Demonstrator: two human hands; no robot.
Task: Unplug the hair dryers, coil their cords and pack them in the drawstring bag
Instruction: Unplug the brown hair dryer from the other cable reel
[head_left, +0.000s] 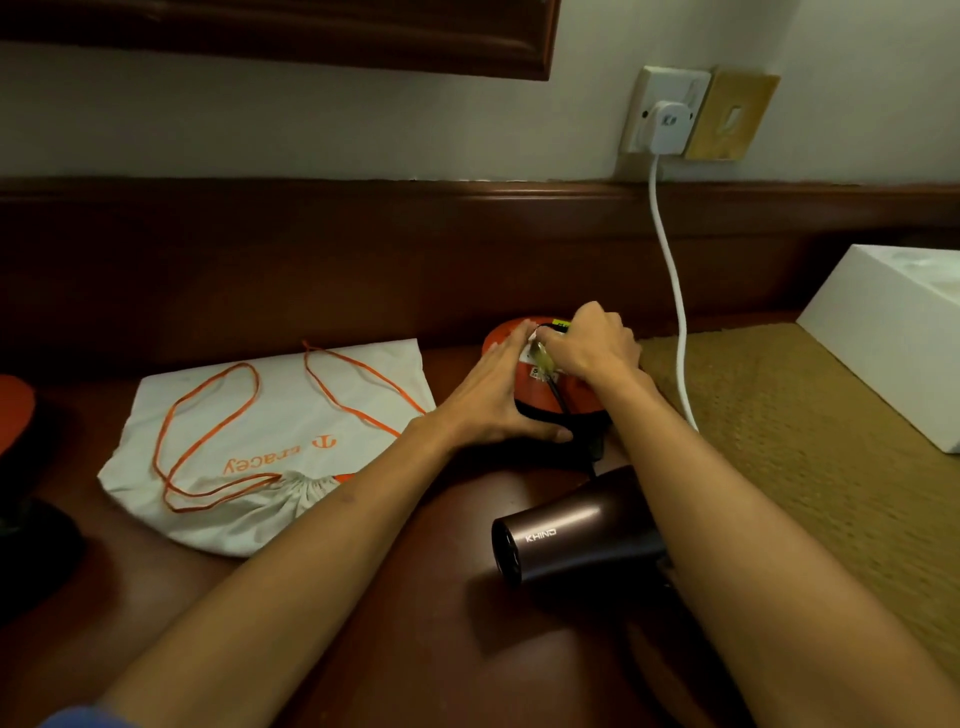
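Both hands meet on the orange hair dryer, just behind the brown hair dryer. Left hand lies flat, fingers straight, against its left side; right hand seemingly pinches a black cord atop it. Left of the brown dryer lies the drawstring bag.

Dark wooden worktop. White drawstring bag, orange cords, lies flat at left. Brown KHIND hair dryer lies on its side, nozzle leftward, partly under the right forearm. Orange round object near the back edge: left hand rests on it, fingers extended; right hand pinches a tagged black cord. White plug sits in wall socket. White box at right.
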